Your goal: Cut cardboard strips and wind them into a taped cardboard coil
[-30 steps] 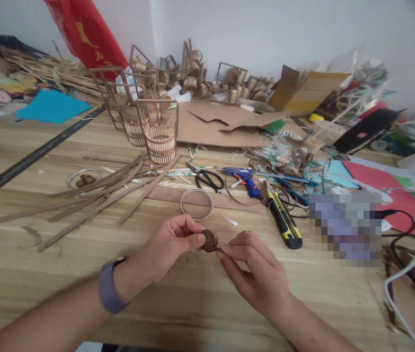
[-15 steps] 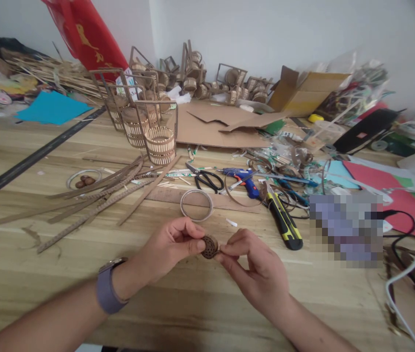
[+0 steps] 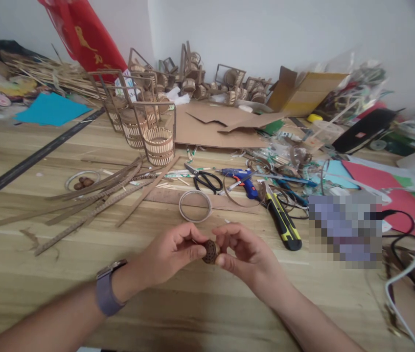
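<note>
Between both hands, above the near part of the table, is a small brown roll of corrugated cardboard [image 3: 210, 252], its holed face turned toward me. My left hand [image 3: 178, 252] pinches its left edge between thumb and fingers. My right hand [image 3: 246, 252] closes on its right side, thumb below and fingertips above. Part of the roll is hidden by the fingertips. Just beyond the hands lies a pale tape ring [image 3: 195, 206]. A yellow-and-black utility knife [image 3: 283, 220] rests to the right of my right hand.
Brown cardboard strips [image 3: 101, 205] lie at the left. Small slatted buckets [image 3: 158, 146] with tall handles stand behind them. Black-handled scissors [image 3: 207, 181] and a blue glue gun [image 3: 242, 182] lie mid-table. Brown balls [image 3: 83, 183] sit within another ring. Flat cardboard [image 3: 215, 127] covers the back.
My right hand's fingers have shifted from a pinch at the roll's right edge to a wider hold over its right side. The left hand keeps its grip.
</note>
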The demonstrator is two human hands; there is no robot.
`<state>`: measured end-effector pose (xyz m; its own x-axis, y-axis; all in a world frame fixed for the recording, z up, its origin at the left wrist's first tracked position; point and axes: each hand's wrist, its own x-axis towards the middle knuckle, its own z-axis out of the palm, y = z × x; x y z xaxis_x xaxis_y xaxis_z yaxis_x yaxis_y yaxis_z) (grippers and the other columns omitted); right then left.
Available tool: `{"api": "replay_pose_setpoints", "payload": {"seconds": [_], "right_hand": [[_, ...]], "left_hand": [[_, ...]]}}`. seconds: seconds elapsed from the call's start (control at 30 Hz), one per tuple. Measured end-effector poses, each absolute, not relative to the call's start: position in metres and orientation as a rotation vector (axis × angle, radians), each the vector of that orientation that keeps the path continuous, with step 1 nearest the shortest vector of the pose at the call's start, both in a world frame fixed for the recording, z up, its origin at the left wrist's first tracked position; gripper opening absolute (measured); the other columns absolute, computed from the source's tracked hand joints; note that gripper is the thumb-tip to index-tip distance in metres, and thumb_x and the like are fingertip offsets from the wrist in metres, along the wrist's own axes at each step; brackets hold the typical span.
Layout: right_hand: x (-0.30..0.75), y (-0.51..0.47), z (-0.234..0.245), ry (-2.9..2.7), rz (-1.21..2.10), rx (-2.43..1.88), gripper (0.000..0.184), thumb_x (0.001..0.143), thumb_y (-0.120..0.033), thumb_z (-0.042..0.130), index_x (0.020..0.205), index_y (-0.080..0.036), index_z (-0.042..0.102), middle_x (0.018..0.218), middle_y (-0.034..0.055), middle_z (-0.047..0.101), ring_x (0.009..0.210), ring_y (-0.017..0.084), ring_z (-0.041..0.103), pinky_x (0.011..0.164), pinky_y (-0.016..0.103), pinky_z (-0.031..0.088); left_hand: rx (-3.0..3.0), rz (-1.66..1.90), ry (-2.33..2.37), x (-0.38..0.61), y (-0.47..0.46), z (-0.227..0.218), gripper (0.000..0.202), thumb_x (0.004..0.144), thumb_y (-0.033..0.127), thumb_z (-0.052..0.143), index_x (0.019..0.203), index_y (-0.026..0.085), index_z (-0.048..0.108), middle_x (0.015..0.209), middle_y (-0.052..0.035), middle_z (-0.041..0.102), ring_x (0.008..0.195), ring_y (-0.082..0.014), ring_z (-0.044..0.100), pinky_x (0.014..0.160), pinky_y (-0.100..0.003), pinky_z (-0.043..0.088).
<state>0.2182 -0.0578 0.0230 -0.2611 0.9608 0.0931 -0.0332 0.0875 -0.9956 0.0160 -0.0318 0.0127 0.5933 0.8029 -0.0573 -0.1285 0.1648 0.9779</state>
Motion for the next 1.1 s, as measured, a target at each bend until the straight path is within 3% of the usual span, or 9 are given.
{"api": "replay_pose_setpoints", "payload": {"seconds": [0.17, 0.37, 0.53, 0.7, 0.9, 1.1], "right_hand": [[0.222, -0.058, 0.026, -1.601, 1.177, -1.006, 0.030, 0.084, -0.053, 0.071, 0.100, -0.027, 0.075, 0.080, 0.0010, 0.058, 0.075, 0.016, 0.055, 0.070, 0.031, 0.047], [0.221, -0.059, 0.025, -1.688, 1.061, -1.007, 0.029, 0.085, -0.054, 0.069, 0.096, -0.027, 0.074, 0.080, 0.0009, 0.056, 0.076, 0.016, 0.051, 0.069, 0.029, 0.044], [0.220, -0.059, 0.024, -1.722, 1.043, -0.974, 0.027, 0.082, -0.055, 0.071, 0.085, -0.028, 0.073, 0.078, -0.0002, 0.052, 0.075, 0.016, 0.049, 0.066, 0.027, 0.043], [0.221, -0.057, 0.021, -1.687, 1.050, -0.983, 0.036, 0.081, -0.060, 0.069, 0.103, -0.033, 0.072, 0.081, -0.0009, 0.053, 0.073, 0.015, 0.050, 0.064, 0.026, 0.042], [0.225, -0.054, 0.017, -1.628, 1.066, -1.108, 0.036, 0.087, -0.058, 0.064, 0.102, -0.026, 0.071, 0.079, 0.0001, 0.055, 0.067, 0.014, 0.054, 0.059, 0.026, 0.042], [0.223, -0.054, 0.011, -1.729, 1.036, -1.152, 0.036, 0.091, -0.056, 0.058, 0.102, -0.023, 0.070, 0.079, 0.0017, 0.059, 0.067, 0.015, 0.057, 0.062, 0.027, 0.045]], "left_hand": [[1.021, 0.632, 0.495, 0.024, -0.034, 0.011, 0.043, 0.070, 0.046, 0.087, 0.097, 0.018, 0.069, 0.092, -0.0009, 0.068, 0.085, -0.0146, 0.060, 0.078, -0.026, 0.044], [0.927, 0.627, 0.480, 0.027, -0.035, 0.012, 0.034, 0.074, 0.038, 0.086, 0.101, 0.020, 0.074, 0.097, -0.0014, 0.070, 0.090, -0.0148, 0.062, 0.084, -0.027, 0.044], [0.967, 0.534, 0.468, 0.025, -0.033, 0.012, 0.042, 0.075, 0.048, 0.083, 0.106, 0.020, 0.075, 0.101, -0.0031, 0.071, 0.093, -0.0174, 0.062, 0.086, -0.029, 0.044], [1.068, 0.548, 0.548, 0.020, -0.030, 0.019, 0.050, 0.069, 0.058, 0.082, 0.100, 0.018, 0.075, 0.091, -0.0023, 0.069, 0.081, -0.0154, 0.059, 0.073, -0.025, 0.044], [1.280, 0.685, 0.825, 0.008, -0.018, 0.030, 0.037, 0.078, 0.044, 0.074, 0.102, 0.016, 0.070, 0.096, -0.0070, 0.072, 0.083, -0.0189, 0.065, 0.072, -0.028, 0.048], [1.821, 0.897, 1.372, -0.021, 0.009, 0.042, 0.040, 0.089, 0.047, 0.055, 0.114, 0.017, 0.063, 0.111, -0.0103, 0.072, 0.101, -0.0256, 0.067, 0.085, -0.035, 0.052]]}}
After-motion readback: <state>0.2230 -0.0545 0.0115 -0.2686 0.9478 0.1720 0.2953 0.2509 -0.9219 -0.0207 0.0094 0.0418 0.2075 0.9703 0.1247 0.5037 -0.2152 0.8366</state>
